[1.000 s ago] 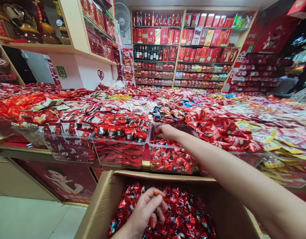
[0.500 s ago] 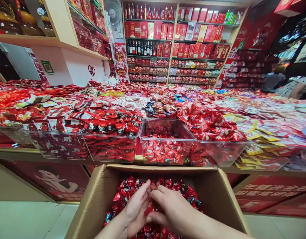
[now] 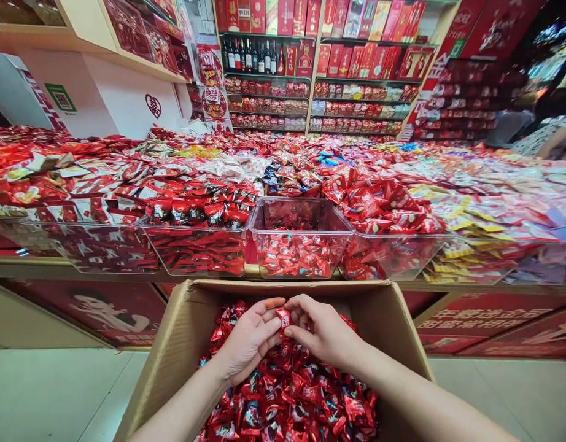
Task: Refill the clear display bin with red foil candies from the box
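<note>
Holding red candy [image 3: 283, 318], pinched narrowly by left hand [image 3: 251, 339] and right hand [image 3: 323, 330], over wrapped candies [image 3: 296, 393] inside cardboard box [image 3: 172, 344].

A shop for sweets and bottled drinks. Beyond the grip of the left hand [image 3: 250, 337] and right hand [image 3: 326, 331], clear open-topped plastic bins [image 3: 306, 232] line a brown-edged counter [image 3: 103, 268], mostly heaped with small shiny wrapped packets [image 3: 384, 205]. Farther beyond, a tall pale-wood shelf unit [image 3: 315, 64] displays dark glass bottles [image 3: 248, 56] and upright red gift boxes [image 3: 285, 16]. Left of the grip, a white wall panel [image 3: 121, 95] carries a green-framed square code [image 3: 61, 97].
</note>
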`<state>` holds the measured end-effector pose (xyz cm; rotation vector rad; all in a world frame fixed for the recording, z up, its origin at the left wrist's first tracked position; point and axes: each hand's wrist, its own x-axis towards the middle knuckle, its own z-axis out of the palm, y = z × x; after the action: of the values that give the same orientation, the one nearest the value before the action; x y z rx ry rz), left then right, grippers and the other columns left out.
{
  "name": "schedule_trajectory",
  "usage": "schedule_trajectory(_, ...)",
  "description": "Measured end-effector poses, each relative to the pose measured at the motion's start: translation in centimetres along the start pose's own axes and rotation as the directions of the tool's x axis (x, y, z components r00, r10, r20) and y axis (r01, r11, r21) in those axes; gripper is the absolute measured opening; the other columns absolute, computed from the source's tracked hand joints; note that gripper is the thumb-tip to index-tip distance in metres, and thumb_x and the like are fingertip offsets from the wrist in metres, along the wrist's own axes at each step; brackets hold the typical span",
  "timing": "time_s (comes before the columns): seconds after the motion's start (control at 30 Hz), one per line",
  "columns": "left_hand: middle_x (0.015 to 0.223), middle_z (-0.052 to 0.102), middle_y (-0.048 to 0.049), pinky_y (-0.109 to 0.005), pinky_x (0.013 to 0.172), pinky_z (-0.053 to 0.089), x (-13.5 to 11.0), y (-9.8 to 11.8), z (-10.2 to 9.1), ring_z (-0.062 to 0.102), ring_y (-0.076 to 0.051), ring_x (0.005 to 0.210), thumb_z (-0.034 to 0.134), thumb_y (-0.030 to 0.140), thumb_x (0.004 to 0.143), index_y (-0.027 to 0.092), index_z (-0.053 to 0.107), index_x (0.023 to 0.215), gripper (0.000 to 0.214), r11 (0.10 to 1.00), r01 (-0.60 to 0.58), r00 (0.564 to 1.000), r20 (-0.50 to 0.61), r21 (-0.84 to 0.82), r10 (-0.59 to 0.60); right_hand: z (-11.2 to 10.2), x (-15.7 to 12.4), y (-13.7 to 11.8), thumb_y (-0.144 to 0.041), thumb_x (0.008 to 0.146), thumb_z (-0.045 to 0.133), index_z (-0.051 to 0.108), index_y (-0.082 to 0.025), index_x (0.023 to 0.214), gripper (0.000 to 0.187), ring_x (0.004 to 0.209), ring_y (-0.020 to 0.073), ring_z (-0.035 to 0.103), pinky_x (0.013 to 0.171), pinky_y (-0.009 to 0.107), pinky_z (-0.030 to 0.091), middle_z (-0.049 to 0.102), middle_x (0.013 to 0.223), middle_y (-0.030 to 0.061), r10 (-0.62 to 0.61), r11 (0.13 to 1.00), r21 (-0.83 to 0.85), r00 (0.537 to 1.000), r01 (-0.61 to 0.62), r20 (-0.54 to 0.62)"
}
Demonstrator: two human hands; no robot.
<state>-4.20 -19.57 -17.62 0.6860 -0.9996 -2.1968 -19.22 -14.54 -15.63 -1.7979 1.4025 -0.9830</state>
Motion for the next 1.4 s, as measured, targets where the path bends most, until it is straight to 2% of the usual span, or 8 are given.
schedule_trajectory(0.13, 0.090, 0.060, -0.0028, -0.021, 0.059, 0.045, 0.1, -0.1, 0.1, 0.056, -0.012, 0.074, 0.058, 0.016, 0.070, 0.020, 0.053, 0.093, 0.024, 0.991, -0.036, 0.998, -0.054, 0.133, 0.044, 0.3, 0.0, -0.1, -0.027, 0.066, 0.060, 0.044, -0.019, 0.098, 0.037, 0.057, 0.0082, 0.046, 0.052, 0.020, 0.039, 0.055, 0.076, -0.0010, 0.039, 0.994, 0.104, 0.999, -0.043, 0.036)
schedule_trajectory(0.43, 0.079, 0.064, 0.0003, -0.017, 0.054, 0.039, 0.2, 0.1, 0.0, 0.052, -0.006, 0.059, 0.063, 0.022, 0.066, 0.018, 0.061, 0.088, 0.022, 0.978, -0.059, 0.980, -0.177, 0.202, 0.096, 0.5, -0.1, 0.0, -0.027, 0.082, 0.037, 0.031, -0.019, 0.100, 0.021, 0.065, 0.0103, 0.053, 0.054, 0.021, 0.041, 0.051, 0.068, -0.0019, 0.118, 0.820, 0.529, 0.968, -0.220, 0.221)
schedule_trajectory(0.57, 0.076, 0.065, -0.0010, -0.021, 0.065, 0.041, 0.3, 0.4, 0.0, 0.054, -0.011, 0.069, 0.064, 0.022, 0.065, 0.016, 0.063, 0.077, 0.014, 0.960, -0.067, 0.979, -0.170, 0.273, 0.116, 0.7, -0.2, 0.0, -0.027, 0.083, 0.035, 0.032, -0.019, 0.097, 0.017, 0.056, 0.0085, 0.050, 0.050, 0.020, 0.037, 0.050, 0.063, -0.0038, 0.133, 0.886, 0.414, 0.969, -0.210, 0.207)
schedule_trajectory(0.7, 0.069, 0.061, 0.0001, -0.021, 0.065, 0.040, 0.2, 0.5, -0.2, 0.052, -0.012, 0.068, 0.064, 0.023, 0.064, 0.015, 0.063, 0.068, 0.009, 0.898, -0.138, 0.969, -0.131, 0.418, 0.210, 0.8, -0.2, -0.5, -0.023, 0.076, 0.046, 0.042, -0.018, 0.088, 0.013, 0.056, 0.0077, 0.043, 0.050, 0.019, 0.034, 0.049, 0.065, -0.0033, 0.053, 0.991, 0.123, 0.998, -0.056, 0.026)
schedule_trajectory(0.87, 0.078, 0.059, -0.0007, -0.022, 0.059, 0.039, 0.3, 0.5, -0.5, 0.052, -0.013, 0.069, 0.048, 0.032, 0.076, 0.020, 0.055, 0.091, 0.021, 0.854, -0.136, 0.976, -0.081, 0.501, 0.203, -2.4, 1.1, -3.9, -0.022, 0.073, 0.050, 0.050, -0.017, 0.080, 0.009, 0.055, 0.0080, 0.042, 0.050, 0.019, 0.035, 0.051, 0.064, -0.0019, -0.106, 0.988, -0.124, 0.983, 0.088, -0.149)
schedule_trajectory(1.03, 0.082, 0.061, -0.0044, -0.029, 0.072, 0.039, 0.3, -0.9, -2.1, 0.053, -0.019, 0.078, 0.049, 0.028, 0.072, 0.018, 0.059, 0.087, 0.021, 0.499, -0.074, 0.996, 0.035, 0.863, 0.088, -8.7, 7.7, -6.5, -0.026, 0.072, 0.051, 0.050, -0.015, 0.089, 0.021, 0.068, 0.0109, 0.050, 0.062, 0.024, 0.040, 0.056, 0.081, 0.0032, -0.226, 0.943, -0.313, 0.906, 0.111, -0.359)
schedule_trajectory(1.17, 0.093, 0.059, -0.0064, -0.034, 0.077, 0.036, -0.4, -2.6, -3.9, 0.050, -0.023, 0.087, 0.055, 0.026, 0.065, 0.022, 0.061, 0.091, 0.027, 0.189, -0.154, 0.987, 0.162, 0.970, -0.023, -10.9, 13.8, -5.1, -0.017, 0.063, 0.056, 0.056, -0.012, 0.084, 0.022, 0.065, 0.0135, 0.051, 0.057, 0.025, 0.039, 0.059, 0.076, 0.0057, 0.180, 0.863, -0.461, 0.979, -0.206, -0.100)
schedule_trajectory(1.4, 0.095, 0.060, -0.0112, -0.042, 0.083, 0.033, -0.3, -4.6, -5.3, 0.047, -0.030, 0.094, 0.060, 0.024, 0.059, 0.020, 0.062, 0.087, 0.029, -0.046, -0.242, 0.960, 0.232, 0.969, -0.158, -9.7, 16.3, -2.3, -0.018, 0.054, 0.065, 0.061, -0.012, 0.062, 0.011, 0.050, 0.0109, 0.054, 0.051, 0.023, 0.043, 0.060, 0.053, -0.0004, 0.439, 0.867, -0.406, 0.828, -0.289, 0.348)
